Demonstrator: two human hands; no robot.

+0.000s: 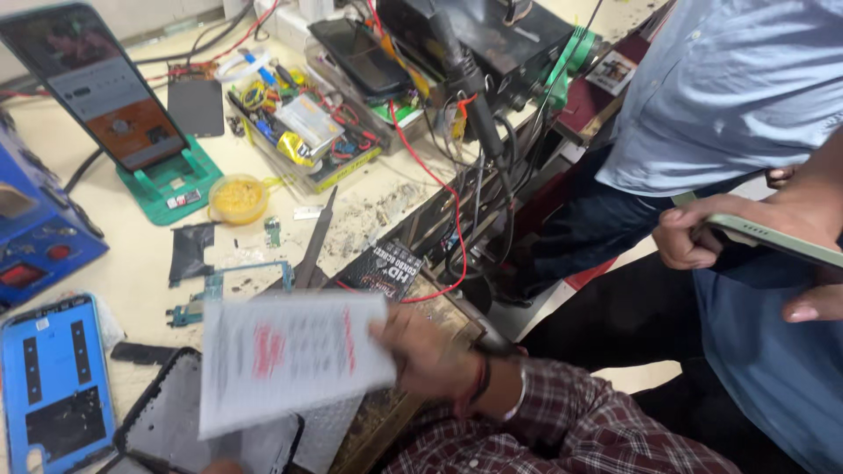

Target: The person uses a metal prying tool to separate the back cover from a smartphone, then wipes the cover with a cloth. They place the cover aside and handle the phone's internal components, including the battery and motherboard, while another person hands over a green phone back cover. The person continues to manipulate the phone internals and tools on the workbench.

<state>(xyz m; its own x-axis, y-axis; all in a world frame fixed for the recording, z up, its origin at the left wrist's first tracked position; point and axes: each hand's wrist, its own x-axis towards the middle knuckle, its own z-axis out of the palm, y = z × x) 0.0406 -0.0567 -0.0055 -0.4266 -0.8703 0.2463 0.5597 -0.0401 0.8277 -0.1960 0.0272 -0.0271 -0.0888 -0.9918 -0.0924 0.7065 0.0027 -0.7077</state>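
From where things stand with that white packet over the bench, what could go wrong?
1. The right hand grips the blurred white flat packet with red print by one edge only; it might slip onto the black phone case beneath.
2. The packet may sweep the small loose green circuit boards nearby off the cream worktop.
3. The looping red wire close to the wrist could snag.

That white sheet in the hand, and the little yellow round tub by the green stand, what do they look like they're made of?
The white sheet, held by the right hand, looks like thin paper or card: matt, flat, printed in red and black, though blurred. The yellow tub looks like clear plastic with a yellowish filling; what the filling is I cannot tell.
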